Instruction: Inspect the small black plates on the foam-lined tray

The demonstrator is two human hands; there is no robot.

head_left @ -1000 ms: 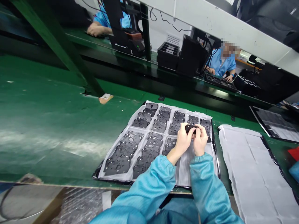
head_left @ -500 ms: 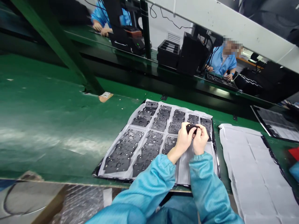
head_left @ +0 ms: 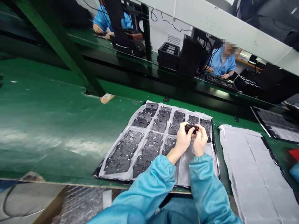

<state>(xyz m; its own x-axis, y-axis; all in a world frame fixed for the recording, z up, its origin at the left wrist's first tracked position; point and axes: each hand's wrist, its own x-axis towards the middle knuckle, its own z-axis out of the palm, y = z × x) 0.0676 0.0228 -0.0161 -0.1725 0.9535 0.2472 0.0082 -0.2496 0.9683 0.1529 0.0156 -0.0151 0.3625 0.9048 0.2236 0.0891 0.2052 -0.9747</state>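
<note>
A small black plate-like part is pinched between my two hands, above the right half of a lined tray. My left hand grips its left end, thumb on the near side. My right hand closes on its right end; the fingers hide some of it. Rows of flat black parts with cutouts lie overlapped in the tray's compartments on white sheeting. Below my hands, the near right compartments show bare white lining.
A second tray with white sheeting lies to the right, with another framed tray behind it. A green post rises from the green bench at left. Two co-workers in blue sit across the bench, beside black boxes.
The black part has tilted slightly between my fingers, and its face shows more. My hands have shifted a little left. Across the bench, the co-workers' hands have moved slightly.
</note>
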